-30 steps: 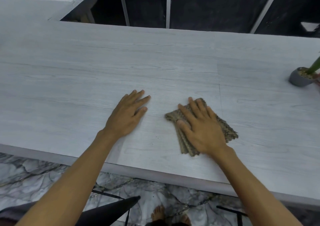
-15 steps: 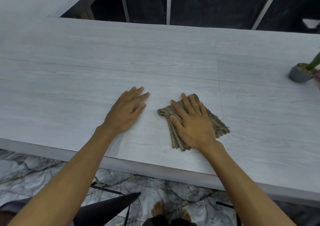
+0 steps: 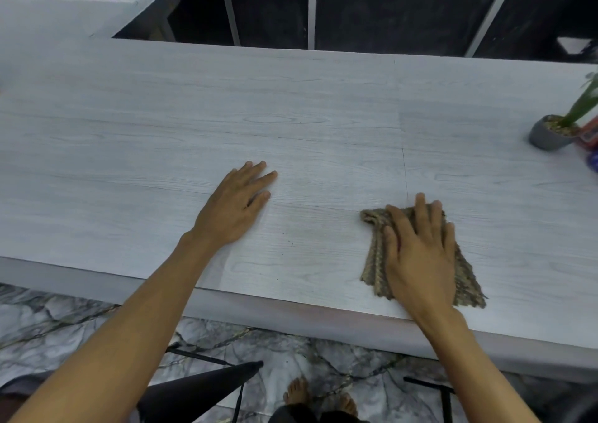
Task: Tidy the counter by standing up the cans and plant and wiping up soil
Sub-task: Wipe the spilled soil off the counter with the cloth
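Observation:
My right hand (image 3: 420, 247) lies flat, fingers spread, pressing a folded brown-grey cloth (image 3: 372, 257) onto the pale wood-grain counter (image 3: 194, 115) near its front edge. My left hand (image 3: 239, 202) rests palm down on the bare counter to the left of the cloth, holding nothing. A few dark soil specks (image 3: 290, 244) lie between the two hands. At the far right a small grey pot (image 3: 547, 137) with a green plant (image 3: 582, 102) stands upright. Beside it, cut by the frame edge, are a red can (image 3: 589, 136) and a blue can (image 3: 593, 160).
The counter's front edge (image 3: 291, 312) runs just below my hands, with marble floor, a dark chair (image 3: 200, 387) and bare feet beneath. A white side counter (image 3: 64, 14) joins at the back left. Dark panels stand behind the far edge.
My right hand has slid the cloth to the right along the counter, away from my left hand. The left hand has stayed in place. More of the plant and cans shows at the right.

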Demonstrator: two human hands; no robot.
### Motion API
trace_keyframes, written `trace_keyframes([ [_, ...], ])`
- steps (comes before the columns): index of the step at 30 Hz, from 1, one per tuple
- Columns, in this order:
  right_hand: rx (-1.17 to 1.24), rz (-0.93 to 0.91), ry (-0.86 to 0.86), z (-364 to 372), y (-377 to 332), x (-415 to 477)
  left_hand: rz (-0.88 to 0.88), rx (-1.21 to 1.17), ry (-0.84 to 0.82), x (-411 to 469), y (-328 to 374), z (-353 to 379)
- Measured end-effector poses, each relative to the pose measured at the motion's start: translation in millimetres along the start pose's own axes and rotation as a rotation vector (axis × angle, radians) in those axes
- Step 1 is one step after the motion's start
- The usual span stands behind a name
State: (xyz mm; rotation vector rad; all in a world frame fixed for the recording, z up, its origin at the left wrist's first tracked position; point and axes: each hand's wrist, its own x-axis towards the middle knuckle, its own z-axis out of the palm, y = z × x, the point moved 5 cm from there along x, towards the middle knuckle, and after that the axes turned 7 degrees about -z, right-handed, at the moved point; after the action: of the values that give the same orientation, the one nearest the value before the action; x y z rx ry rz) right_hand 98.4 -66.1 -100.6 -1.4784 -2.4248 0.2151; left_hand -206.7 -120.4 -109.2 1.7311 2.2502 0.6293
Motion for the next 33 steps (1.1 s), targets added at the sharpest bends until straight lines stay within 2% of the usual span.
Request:
trace_keyframes([
  [3,-0.008,0.037,-0.079,4.5,0.1,14.6,0.001,0.001,0.002,-0.4,0.4,0.8],
  [8,0.043,-0.248,-0.178,20.4,-50.0,14.1,-0.007,-0.001,0.001,0.6,-0.6,0.9],
  [10,0.045,-0.31,-0.194,20.8,-50.0,4.8,-0.002,-0.002,-0.001,0.9,-0.9,1.0],
  [15,-0.02,-0.188,-0.187,15.4,-23.6,15.1,-0.007,-0.013,-0.001,1.1,0.0,2.1],
  [18,-0.004,-0.253,-0.211,23.5,-48.4,20.3,-0.012,-0.036,0.006,0.7,0.0,0.9],
  [23,0.096,-0.402,-0.148,23.3,-53.7,6.4,-0.008,-0.044,0.002,0.4,-0.9,1.1],
  [26,0.246,-0.291,-0.051,15.9,-37.2,16.5,-0.013,-0.062,-0.027,0.9,-2.4,1.2],
  [29,0.534,-0.141,-0.053,12.5,-46.6,35.4,-0.026,-0.126,-0.063,0.7,-1.6,-3.2],
  [31,0.589,-0.208,-0.067,14.2,-72.1,40.2,-0.032,-0.136,-0.064,-0.1,-3.2,-8.0],
  [33,0.497,-0.348,-0.134,24.1,-101.8,35.2,-0.014,-0.089,-0.059,-1.9,-7.0,-9.7],
])
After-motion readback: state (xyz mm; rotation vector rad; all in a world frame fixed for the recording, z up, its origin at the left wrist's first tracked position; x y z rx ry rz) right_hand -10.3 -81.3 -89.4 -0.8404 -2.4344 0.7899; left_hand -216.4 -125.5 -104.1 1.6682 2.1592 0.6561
